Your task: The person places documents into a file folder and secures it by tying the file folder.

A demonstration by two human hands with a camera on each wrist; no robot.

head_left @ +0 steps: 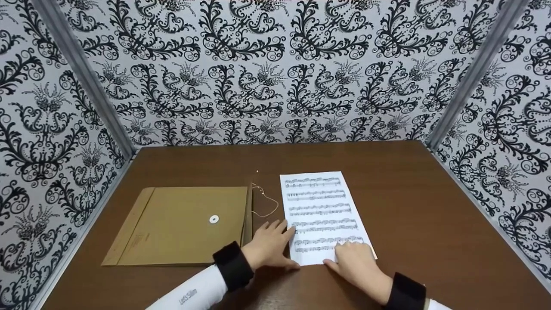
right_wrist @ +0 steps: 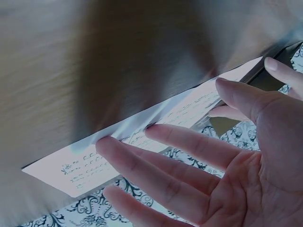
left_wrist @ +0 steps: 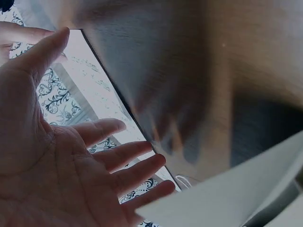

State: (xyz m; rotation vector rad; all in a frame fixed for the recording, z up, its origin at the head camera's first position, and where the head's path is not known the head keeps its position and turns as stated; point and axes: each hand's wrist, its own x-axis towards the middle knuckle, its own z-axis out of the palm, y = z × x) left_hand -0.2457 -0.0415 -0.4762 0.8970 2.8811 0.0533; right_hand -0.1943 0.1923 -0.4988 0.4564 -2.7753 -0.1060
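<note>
Printed sheet music lies flat on the table, with the edge of another layer showing at its lower right. My left hand has its fingers spread along the left edge, thumb at the near left corner. On the near right part of the page rests my right hand, its thumb at the bottom edge. Seen from the right wrist, the fingers are extended and loosely bent against the paper. The left wrist view shows straight fingers beside the paper. Neither hand grips anything.
A brown string-tie envelope lies left of the sheet, its flap side toward the left and a white button on it. Its loose string curls toward the paper. Patterned walls enclose the brown table.
</note>
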